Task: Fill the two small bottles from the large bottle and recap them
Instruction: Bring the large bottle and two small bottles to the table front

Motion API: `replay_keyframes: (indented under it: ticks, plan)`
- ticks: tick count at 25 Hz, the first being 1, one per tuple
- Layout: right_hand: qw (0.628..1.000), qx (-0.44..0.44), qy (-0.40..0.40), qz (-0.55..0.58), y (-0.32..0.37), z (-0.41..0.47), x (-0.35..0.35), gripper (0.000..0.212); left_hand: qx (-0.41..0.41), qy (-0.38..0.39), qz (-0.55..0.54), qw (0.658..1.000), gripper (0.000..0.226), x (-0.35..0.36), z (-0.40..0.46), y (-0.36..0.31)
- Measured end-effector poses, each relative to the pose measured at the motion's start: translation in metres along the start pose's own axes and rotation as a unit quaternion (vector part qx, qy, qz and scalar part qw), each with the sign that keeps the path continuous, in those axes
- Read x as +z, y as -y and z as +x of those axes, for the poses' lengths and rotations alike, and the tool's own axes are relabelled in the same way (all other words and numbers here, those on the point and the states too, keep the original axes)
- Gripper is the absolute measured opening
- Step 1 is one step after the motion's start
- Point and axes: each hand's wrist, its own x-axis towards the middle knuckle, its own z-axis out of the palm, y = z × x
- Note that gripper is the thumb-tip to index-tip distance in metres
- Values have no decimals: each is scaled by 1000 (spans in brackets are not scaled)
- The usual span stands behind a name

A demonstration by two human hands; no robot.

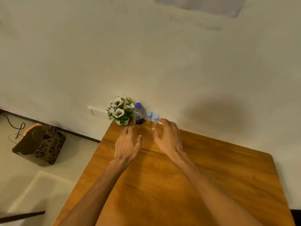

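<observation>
A large clear bottle (139, 115) with a blue cap and a dark label stands at the far edge of the wooden table (211, 176), against the wall. Right of it stand two small clear bottles, one (148, 118) beside it and another (155, 121) further right, both with light blue caps on. My left hand (127, 144) hovers open just in front of the large bottle, holding nothing. My right hand (168, 137) is open with fingers spread, its fingertips close beside the right small bottle, not gripping it.
A small white pot of white flowers (120, 111) stands left of the large bottle at the table's far left corner. On the floor to the left lies a patterned brown bag (40, 144) and a cable (14, 126). A wall socket plate (97, 111) sits behind the flowers.
</observation>
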Motion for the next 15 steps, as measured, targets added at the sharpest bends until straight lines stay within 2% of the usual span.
replay_keyframes:
  ticks: [2, 5, 10, 11, 13, 15]
  plan:
    - [1000, 1, -13, 19, -6, 16, 36, 45, 11, -23, -32, 999, 51, 27, 18, 19]
    - [997, -40, -66, -1, -14, 56, 81, 55, 18, -59, -36, 997, 46, 62, 53, 42]
    - [994, -57, -72, -55, -3, 99, 115, 70, 46, -85, -52, 994, 51, 94, 81, 59]
    - [995, -50, -64, -64, 1, 105, 118, 70, 37, -89, -52, 994, 54, 96, 84, 61]
    - [984, -70, -144, -76, -18, 107, 156, 66, 80, -130, -48, 987, 54, 136, 87, 82]
    - [987, -55, -132, -79, -14, 124, 158, 64, 73, -132, -61, 987, 57, 135, 105, 85]
